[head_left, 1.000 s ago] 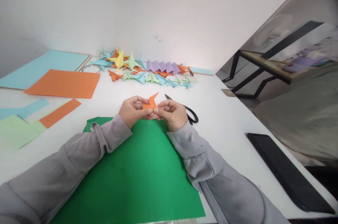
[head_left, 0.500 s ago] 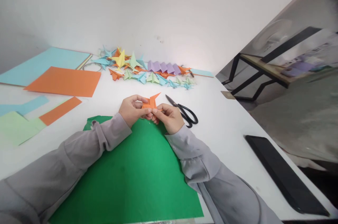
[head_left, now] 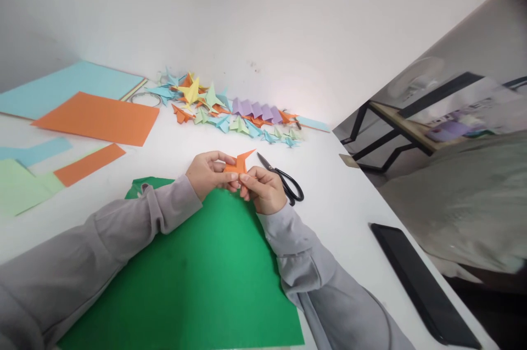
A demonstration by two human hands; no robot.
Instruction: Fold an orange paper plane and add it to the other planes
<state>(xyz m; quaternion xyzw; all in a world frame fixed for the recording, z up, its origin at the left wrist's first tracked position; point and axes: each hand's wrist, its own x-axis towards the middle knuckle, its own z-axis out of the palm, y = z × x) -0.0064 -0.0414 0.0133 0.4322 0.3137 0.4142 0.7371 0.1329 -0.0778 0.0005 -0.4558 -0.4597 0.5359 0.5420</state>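
Between my hands is a small piece of folded orange paper (head_left: 241, 164) with one pointed flap sticking up to the right. My left hand (head_left: 209, 174) pinches its left side between thumb and fingers. My right hand (head_left: 265, 188) grips the lower right part, thumb on the near face; the fingers behind are partly hidden. Both hands are above the far end of a green sheet (head_left: 193, 278). Just right of my right hand lie black-handled scissors (head_left: 288, 181), with the blades pointing away to the left.
Along the wall is a pile of folded paper figures (head_left: 191, 92) beside a purple pleated strip (head_left: 257, 110). An orange sheet (head_left: 99, 118), a blue sheet (head_left: 82, 83) and green paper pieces (head_left: 18, 188) lie left. A black tray-like object (head_left: 424, 284) sits near the right edge.
The orange paper has turned slightly in my hands, its pointed flap now leaning lower to the right. The whole view has tilted a little. Both hands keep their hold.
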